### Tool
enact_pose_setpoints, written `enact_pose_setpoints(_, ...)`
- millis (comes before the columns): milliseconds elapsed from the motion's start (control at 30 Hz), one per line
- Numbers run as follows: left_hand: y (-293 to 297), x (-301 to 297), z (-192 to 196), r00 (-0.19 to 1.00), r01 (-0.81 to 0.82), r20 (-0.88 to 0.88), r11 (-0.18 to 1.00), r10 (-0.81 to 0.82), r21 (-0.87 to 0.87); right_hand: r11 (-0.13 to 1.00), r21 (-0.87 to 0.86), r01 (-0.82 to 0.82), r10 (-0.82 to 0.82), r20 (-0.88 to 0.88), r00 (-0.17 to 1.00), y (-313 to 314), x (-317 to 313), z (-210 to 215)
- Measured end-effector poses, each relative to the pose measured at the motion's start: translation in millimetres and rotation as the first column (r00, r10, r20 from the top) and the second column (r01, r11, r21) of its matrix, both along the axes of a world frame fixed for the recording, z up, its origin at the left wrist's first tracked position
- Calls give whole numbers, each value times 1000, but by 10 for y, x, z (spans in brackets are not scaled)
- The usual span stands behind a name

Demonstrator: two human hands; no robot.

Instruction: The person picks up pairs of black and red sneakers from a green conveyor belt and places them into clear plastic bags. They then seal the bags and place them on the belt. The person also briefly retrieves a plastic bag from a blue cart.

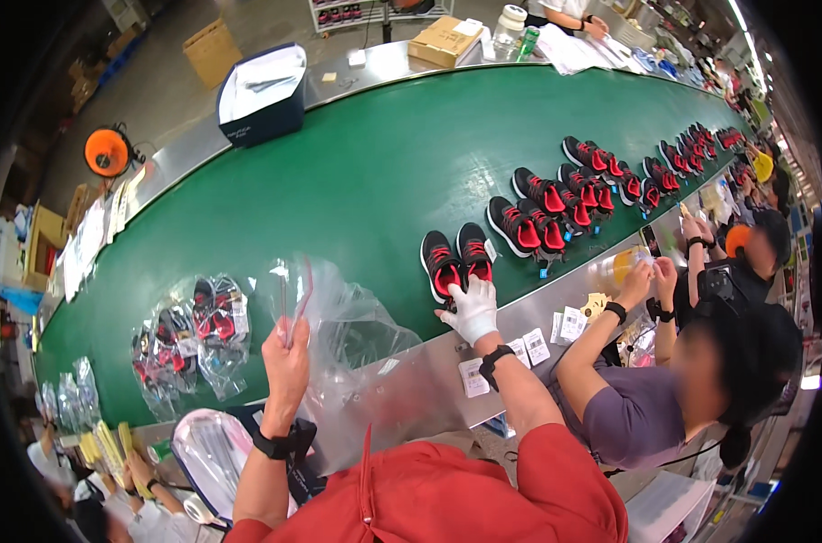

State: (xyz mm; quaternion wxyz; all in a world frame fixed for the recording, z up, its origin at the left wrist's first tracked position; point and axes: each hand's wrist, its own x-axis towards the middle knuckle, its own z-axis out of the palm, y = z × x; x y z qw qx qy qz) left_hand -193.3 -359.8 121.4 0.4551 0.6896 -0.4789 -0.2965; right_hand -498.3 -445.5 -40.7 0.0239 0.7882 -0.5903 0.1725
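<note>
My bare left hand (287,357) is closed on the upper edge of a clear plastic bag (352,317), which hangs to its right and spreads over the belt. My right hand (473,309), in a white glove, reaches over the heels of a pair of sneakers, its fingers hooked at their openings and its thumb out to the left. The two black sneakers, a left one (438,261) and a right one (473,246), have red laces and linings and white soles. They lie side by side with toes pointing away; a white tag sits beside the right one. My fingers hide the heels.
More black-and-red sneakers (520,226) line the green belt (357,172) to the right. Bagged sneakers (216,326) lie at left. White labels (474,378) rest on the metal edge. A co-worker (646,389) works close at right. A dark blue bin (262,127) stands across the belt.
</note>
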Motion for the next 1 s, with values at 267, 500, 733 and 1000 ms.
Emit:
enact_pose_setpoints(267, -14, -73, 82, 996, -37, -75, 999, 37, 6, 917, 356, 181, -265, 205, 942, -336, 193, 194)
enact_pose_setpoints(500, 86, -105, 57, 991, -50, -130, 997, 42, -58, 747, 78, -661, -479, 752, -452, 454, 181, 1623)
enact_pose_setpoints(733, 279, -458, 24, 983, 158, -75, 982, -166, -101, 718, 423, -552, 373, 436, 819, 872, 636, 1615)
enact_pose_setpoints(1000, -146, -609, 118, 975, 212, 105, 960, -195, -182, 519, 319, -793, 855, -169, 491, 1187, 1009, 1901)
